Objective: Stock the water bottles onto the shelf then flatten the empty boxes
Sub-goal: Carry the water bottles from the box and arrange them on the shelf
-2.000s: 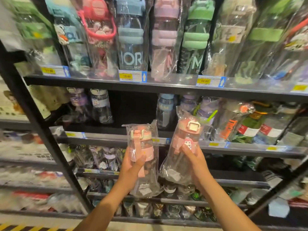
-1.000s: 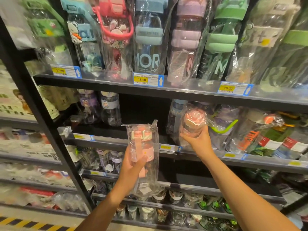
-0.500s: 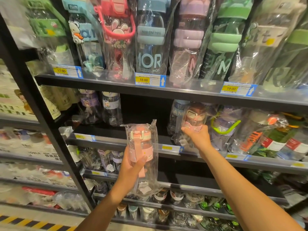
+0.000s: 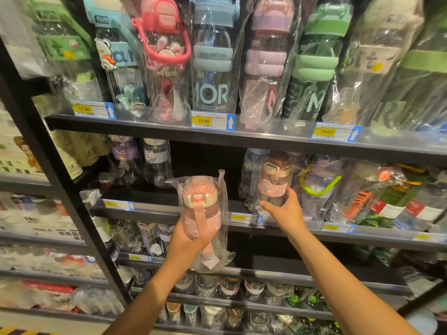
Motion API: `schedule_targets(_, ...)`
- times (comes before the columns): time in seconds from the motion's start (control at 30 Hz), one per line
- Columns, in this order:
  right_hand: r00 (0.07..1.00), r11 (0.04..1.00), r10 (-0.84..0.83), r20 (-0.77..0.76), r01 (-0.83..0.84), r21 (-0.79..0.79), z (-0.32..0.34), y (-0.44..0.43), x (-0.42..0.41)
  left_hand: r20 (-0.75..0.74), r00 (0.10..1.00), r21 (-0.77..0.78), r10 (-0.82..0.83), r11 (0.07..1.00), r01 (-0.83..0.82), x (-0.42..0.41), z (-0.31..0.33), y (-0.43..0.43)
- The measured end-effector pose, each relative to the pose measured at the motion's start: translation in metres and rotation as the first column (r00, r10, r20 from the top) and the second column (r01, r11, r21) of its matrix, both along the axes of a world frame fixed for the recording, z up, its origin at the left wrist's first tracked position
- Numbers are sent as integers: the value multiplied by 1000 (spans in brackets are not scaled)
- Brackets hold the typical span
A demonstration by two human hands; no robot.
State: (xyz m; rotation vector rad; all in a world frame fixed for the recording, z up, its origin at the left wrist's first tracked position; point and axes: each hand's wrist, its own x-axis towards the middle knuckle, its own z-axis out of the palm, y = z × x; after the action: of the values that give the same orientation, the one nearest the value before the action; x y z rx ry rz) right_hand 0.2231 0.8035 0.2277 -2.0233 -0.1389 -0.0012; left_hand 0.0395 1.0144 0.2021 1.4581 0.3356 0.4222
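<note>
Left hand [image 4: 191,240]: fingers and thumb wrap the body of a pink strap-lid water bottle [image 4: 202,209] sealed in a clear plastic bag. The bottle is upright and held in the air in front of the middle shelf [image 4: 154,210], not resting on it. The loose end of the bag hangs below the hand.

Right hand [image 4: 286,211]: reaches further in, to the right of the left hand and slightly above it. It grips the lower part of a pink-banded water bottle [image 4: 274,184], also bagged. The thumb crosses the front and the fingers rise along the right side. This bottle stands near upright at the front of the middle shelf. I cannot tell whether the base is fully seated, because hand and bag hide it.

Just right of the right hand: a bagged bottle with a lime-green loop handle [image 4: 319,187], its bag against the pink-banded one. Further right is a bottle with orange lettering [image 4: 355,206].

Up and left of the left hand, at the back of the shelf: two small dark bottles [image 4: 157,160].

Above both hands: the upper shelf [image 4: 266,139] carries tall bagged bottles: a blue MORE bottle [image 4: 211,68], a lilac bottle [image 4: 266,56] and a green bottle [image 4: 316,66]. The 18.00 price tag [image 4: 203,120] sits straight above the left hand. The 19.00 price tag [image 4: 326,131] is above and to the right of the right hand.

Below the hands: rows of small bottles, too blurred to tell apart.
</note>
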Motion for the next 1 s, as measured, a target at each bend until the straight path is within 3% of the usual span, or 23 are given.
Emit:
schedule_targets(0.2, 1000, 999, 17, 22, -16, -48, -14, -18, -26, 39, 998, 23, 40, 999, -41, 15, 16, 1)
schedule_targets(0.5, 996, 964, 85, 6, -81, -254, -35, -47, -47, 24, 996, 162, 90, 982, -93, 57, 25, 17)
schedule_targets(0.67, 995, 960, 102, -12, -101, -262, -37, -53, -49, -5, 999, 146, 47, 988, -46, 72, 25, 15)
schedule_targets(1.0, 994, 953, 108, -7, -105, -282, -42, -57, -48, -106, 992, 366, -64, 925, 99, 100, 23, 16)
